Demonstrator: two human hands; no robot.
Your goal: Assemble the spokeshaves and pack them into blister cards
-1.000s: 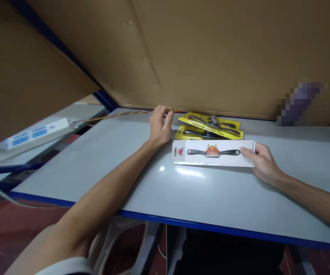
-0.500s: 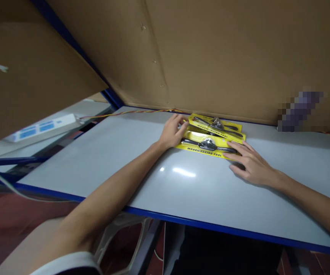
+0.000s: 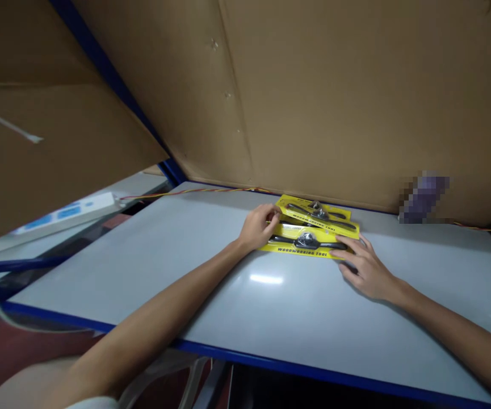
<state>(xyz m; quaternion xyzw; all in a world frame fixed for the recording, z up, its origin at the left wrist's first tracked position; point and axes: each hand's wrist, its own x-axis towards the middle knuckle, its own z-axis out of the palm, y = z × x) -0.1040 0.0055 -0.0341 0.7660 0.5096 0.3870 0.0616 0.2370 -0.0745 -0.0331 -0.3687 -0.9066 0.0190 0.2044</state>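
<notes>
Several spokeshaves in yellow blister packs lie near the back of the grey table, overlapping one another. The front packaged spokeshave (image 3: 307, 241) has black handles and "WOODWORKING TOOL" printed on its card. Behind it, another packaged spokeshave (image 3: 319, 215) lies at a slant, with more yellow card under it. My left hand (image 3: 259, 226) is closed at the left end of the front pack, its fingers curled and partly hidden. With fingers spread, my right hand (image 3: 365, 268) rests its fingertips on the right end of that pack.
Cardboard panels (image 3: 334, 102) stand behind and to the left of the table (image 3: 228, 307), which has a blue edge. A white power strip (image 3: 72, 213) lies on a surface at the left. Twisted wires (image 3: 211, 190) run along the back. A pixelated purple patch (image 3: 424, 199) appears at the back right.
My view has tilted up slightly, so table and packs sit lower in the picture. Both hands keep about the same places at the ends of the front pack.
</notes>
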